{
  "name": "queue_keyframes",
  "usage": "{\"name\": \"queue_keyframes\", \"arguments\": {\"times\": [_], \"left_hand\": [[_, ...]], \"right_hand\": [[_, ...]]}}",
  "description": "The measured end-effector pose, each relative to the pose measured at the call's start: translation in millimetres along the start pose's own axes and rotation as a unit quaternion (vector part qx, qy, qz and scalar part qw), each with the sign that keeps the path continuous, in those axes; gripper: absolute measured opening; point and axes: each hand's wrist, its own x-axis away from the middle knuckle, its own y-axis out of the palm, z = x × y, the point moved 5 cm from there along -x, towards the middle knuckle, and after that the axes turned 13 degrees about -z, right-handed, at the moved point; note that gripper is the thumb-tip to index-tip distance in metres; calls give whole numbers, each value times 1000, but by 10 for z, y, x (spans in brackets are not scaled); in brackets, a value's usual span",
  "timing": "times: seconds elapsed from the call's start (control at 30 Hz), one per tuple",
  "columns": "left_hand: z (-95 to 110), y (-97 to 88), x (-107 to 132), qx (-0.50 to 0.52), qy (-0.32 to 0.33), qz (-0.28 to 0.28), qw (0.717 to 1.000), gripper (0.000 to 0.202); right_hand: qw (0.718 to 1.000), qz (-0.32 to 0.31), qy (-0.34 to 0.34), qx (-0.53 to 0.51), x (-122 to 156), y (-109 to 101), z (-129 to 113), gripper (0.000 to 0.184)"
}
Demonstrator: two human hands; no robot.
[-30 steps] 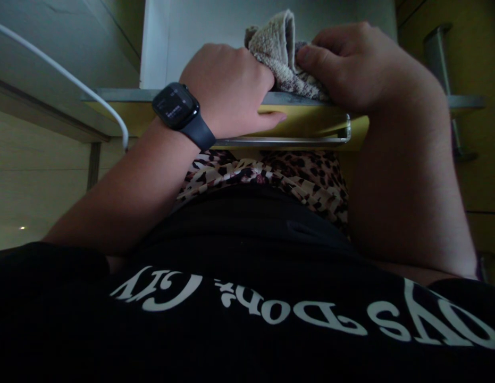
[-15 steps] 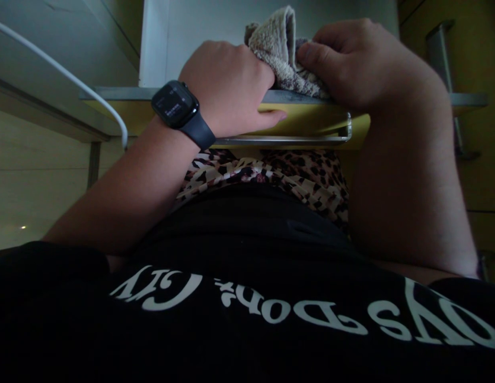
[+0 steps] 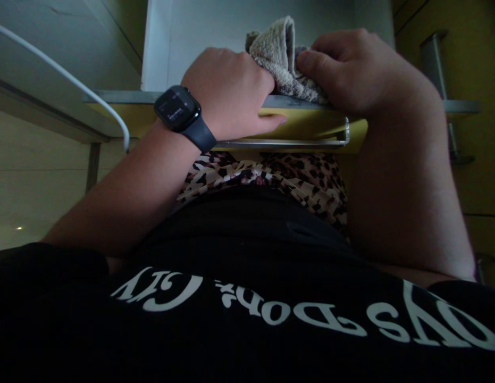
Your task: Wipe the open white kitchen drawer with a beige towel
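A grey-beige terry cloth, bunched and folded, lies over the top edge of the open drawer's front panel. My right hand is closed on the cloth's right side, its thumb pressed on the fabric and the other fingers mostly hidden. Just left of the cloth, my left hand grips the same edge. Its fingers curl over to the inside, out of sight, while the thumb lies along the outer face. A dark smartwatch sits on the left wrist.
Behind the panel is the drawer's pale interior. A metal bar handle runs along the panel's outside, close to my body. A white cable hangs at the left. Yellowish cabinet fronts with another handle stand at the right.
The drawer, cloth and both hands appear slightly lower in view, with the drawer's edge a little nearer my body. Both grips look the same.
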Motion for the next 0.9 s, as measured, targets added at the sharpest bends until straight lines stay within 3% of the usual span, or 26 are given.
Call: {"name": "queue_keyframes", "arguments": {"times": [0.9], "left_hand": [[-10, 7, 2, 0, -18, -9, 1000, 75]], "right_hand": [[1000, -4, 8, 2, -9, 4, -13, 39]]}}
